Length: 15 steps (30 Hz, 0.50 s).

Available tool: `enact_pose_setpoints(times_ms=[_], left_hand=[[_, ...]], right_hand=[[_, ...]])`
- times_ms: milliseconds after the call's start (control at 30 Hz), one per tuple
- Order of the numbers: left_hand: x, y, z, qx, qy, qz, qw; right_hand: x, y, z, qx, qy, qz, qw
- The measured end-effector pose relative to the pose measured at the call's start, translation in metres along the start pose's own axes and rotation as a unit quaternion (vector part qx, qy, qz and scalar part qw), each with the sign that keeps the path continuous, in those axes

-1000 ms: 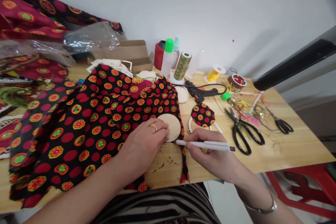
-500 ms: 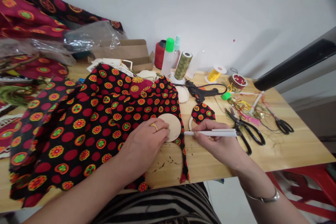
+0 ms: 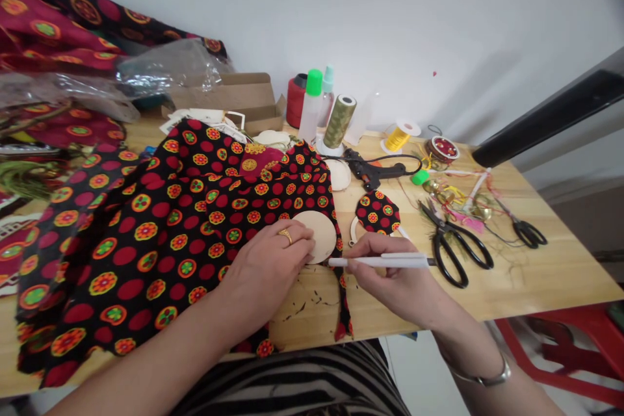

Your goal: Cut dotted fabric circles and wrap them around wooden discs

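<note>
My left hand (image 3: 277, 257) presses its bent fingertips onto a pale round disc (image 3: 320, 238), holding it down on the black fabric (image 3: 195, 227) with red dots and flower medallions. Between my right thumb and fingers is a white pen (image 3: 380, 261), its tip at the disc's lower right edge. My right hand (image 3: 390, 276) is just right of a narrow fabric strip (image 3: 342, 305). Below the disc, a curved piece of the cloth is cut out and wood shows through. A round patch (image 3: 377, 213) of the same fabric lies beyond my right hand, partly over a pale ring.
Large black-handled scissors (image 3: 455, 244) and a smaller pair (image 3: 524, 227) lie at right, near bells and tangled cords. Behind are a glue gun (image 3: 375, 169), thread spools (image 3: 340, 120), a green-capped bottle (image 3: 311, 104) and a cardboard box (image 3: 248, 101). More fabric is heaped at left.
My right hand and the pen have moved left and slightly toward me, bringing the tip from beside the disc round to its lower edge. My left hand stays in place.
</note>
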State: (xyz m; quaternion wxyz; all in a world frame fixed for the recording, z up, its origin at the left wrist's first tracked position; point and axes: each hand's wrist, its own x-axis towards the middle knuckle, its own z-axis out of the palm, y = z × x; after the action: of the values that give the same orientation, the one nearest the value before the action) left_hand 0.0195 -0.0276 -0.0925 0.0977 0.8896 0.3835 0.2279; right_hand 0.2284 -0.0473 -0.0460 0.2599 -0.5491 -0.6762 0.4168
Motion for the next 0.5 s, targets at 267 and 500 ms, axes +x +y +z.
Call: enact_pose_setpoints(times_ms=[267, 500], left_hand=[[-0.006, -0.011, 0.009, -0.038, 0.059, 0.005, 0.997], [-0.004, -0.008, 0.004, -0.032, 0.046, -0.01, 0.998]], right_hand=[[0.006, 0.011, -0.024, -0.032, 0.104, 0.008, 0.994], [0.011, 0.05, -0.078, -0.425, 0.204, -0.088, 0.878]])
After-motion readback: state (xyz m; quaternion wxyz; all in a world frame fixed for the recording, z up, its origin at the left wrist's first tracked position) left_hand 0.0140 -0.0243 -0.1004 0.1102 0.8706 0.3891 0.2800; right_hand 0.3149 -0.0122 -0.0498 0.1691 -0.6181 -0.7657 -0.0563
